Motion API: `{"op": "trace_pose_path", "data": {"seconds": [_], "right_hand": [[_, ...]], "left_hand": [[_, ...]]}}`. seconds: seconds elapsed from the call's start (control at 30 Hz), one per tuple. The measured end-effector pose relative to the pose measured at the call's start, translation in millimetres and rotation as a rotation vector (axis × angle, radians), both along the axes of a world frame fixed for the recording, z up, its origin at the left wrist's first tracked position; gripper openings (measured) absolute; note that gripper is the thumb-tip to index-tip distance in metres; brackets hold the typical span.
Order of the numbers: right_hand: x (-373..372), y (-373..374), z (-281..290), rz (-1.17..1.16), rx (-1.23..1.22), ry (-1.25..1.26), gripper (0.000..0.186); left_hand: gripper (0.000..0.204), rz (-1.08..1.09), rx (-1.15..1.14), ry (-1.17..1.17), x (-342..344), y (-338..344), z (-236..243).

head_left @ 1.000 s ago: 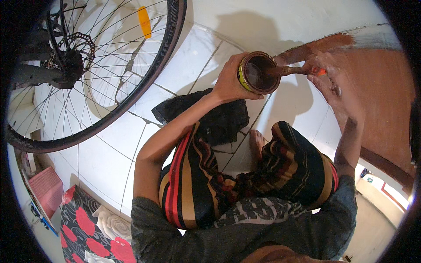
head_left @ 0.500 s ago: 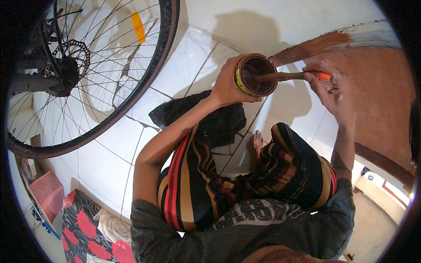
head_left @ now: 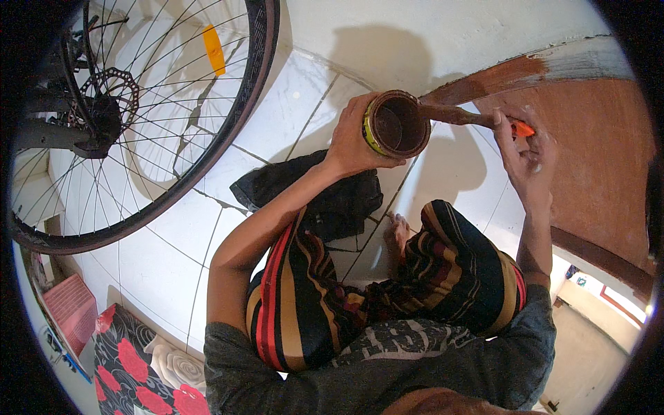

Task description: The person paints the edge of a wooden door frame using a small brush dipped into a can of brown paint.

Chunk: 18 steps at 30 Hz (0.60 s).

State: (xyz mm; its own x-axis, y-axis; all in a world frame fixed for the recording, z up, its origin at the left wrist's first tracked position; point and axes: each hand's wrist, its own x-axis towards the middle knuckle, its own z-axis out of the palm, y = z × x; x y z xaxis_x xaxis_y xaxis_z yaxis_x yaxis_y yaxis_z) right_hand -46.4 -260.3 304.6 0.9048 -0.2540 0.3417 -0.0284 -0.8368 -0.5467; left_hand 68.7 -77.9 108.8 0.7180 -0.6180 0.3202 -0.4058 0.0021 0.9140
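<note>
My left hand [head_left: 346, 142] is wrapped round a brown-stained paint can [head_left: 393, 126] with a yellow-green label, its open top tilted toward me, dark brown inside. My right hand [head_left: 520, 155] grips a brush [head_left: 460, 116] with an orange handle end; the brown-coated head meets the can's right rim. Below the can lie a folded black cloth [head_left: 304, 194] on white floor tiles [head_left: 166, 270] and my bare foot [head_left: 398, 232], between legs in striped trousers [head_left: 456, 277].
A bicycle wheel [head_left: 111, 124] with an orange reflector stands at upper left. At right is a brown-painted panel [head_left: 598, 159] with a partly painted edge along the pale wall [head_left: 449, 34]. A flowered mat [head_left: 131, 360] and pink plastic object [head_left: 69, 304] are at lower left.
The brush's head has shifted from inside the can to its right rim. Both hands sit slightly lower in the picture, the can a little further left.
</note>
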Motion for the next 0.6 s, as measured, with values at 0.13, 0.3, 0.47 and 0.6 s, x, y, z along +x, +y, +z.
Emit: {"op": "trace_pose_path", "data": {"seconds": [0.13,0.3,0.47,0.6], "right_hand": [[-9,0,10,0.224,-0.252,0.098,0.016],[-11,-1,14,0.432,-0.315,0.249,0.026],[-16,-2,21,0.427,-0.379,0.297,0.024],[-16,-6,32,0.387,-0.347,0.211,0.021]], "left_hand": [[0.107,0.016,-0.006,0.031,0,2,-3],[0.108,-0.001,0.012,0.036,4,4,-2],[0.107,0.018,0.003,0.035,7,6,-5],[0.108,-0.016,-0.065,0.076,6,4,-8]]}}
